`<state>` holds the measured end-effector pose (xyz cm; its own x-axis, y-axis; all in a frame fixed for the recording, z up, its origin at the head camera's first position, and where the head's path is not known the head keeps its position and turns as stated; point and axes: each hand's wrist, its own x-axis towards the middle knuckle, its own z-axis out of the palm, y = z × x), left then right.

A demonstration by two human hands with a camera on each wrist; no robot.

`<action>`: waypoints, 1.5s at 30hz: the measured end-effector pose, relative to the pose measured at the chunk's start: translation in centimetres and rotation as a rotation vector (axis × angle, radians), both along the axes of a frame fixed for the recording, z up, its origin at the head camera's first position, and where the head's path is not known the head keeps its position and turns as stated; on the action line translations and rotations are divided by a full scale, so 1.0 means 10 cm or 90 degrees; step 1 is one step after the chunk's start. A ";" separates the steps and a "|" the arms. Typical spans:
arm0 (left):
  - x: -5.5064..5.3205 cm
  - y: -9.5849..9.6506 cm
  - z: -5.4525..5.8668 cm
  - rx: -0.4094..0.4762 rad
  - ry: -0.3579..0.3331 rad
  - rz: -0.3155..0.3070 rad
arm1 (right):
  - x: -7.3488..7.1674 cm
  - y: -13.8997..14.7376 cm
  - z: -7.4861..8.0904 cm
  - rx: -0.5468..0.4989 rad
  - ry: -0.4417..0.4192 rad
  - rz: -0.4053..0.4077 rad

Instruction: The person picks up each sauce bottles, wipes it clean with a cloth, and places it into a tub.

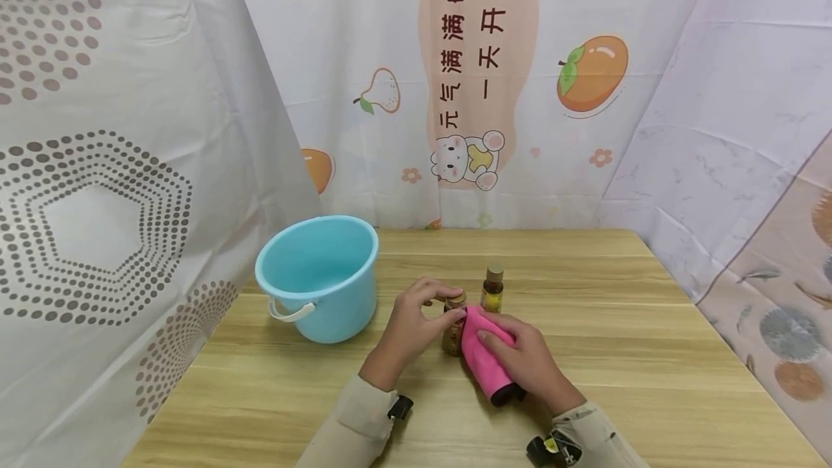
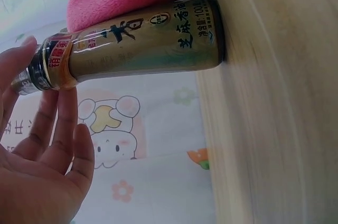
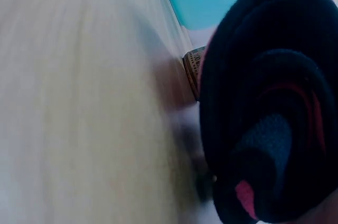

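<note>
A brown sesame oil bottle (image 1: 453,341) stands upright on the wooden table. My left hand (image 1: 411,320) pinches it by the capped neck between thumb and fingers; the other fingers are spread below the neck in the left wrist view, where the label of the oil bottle (image 2: 145,39) shows. My right hand (image 1: 525,358) grips a folded pink cloth (image 1: 482,361) with a black edge and holds it against the bottle's right side. The rolled black edge of the cloth (image 3: 269,39) fills much of the right wrist view and hides most of the bottle there.
Just behind the cloth stands a second small bottle (image 1: 492,299) with a yellow label, its base hidden. A light blue bucket (image 1: 341,309) with a white handle is on the table's left. Printed curtains (image 1: 390,165) hang behind and at both sides of the wooden table (image 1: 617,352).
</note>
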<state>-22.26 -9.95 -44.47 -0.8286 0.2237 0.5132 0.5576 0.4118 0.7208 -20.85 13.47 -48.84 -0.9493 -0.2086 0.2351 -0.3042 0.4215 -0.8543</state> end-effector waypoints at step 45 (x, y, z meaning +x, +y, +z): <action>-0.04 -0.01 -0.05 -0.008 0.024 -0.018 | 0.00 -0.01 -0.01 -0.028 0.051 0.013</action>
<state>-22.62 -10.10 -44.94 -0.8018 0.2536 0.5411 0.5960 0.4049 0.6934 -20.89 13.39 -48.96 -0.9227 -0.2152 0.3199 -0.3807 0.3772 -0.8443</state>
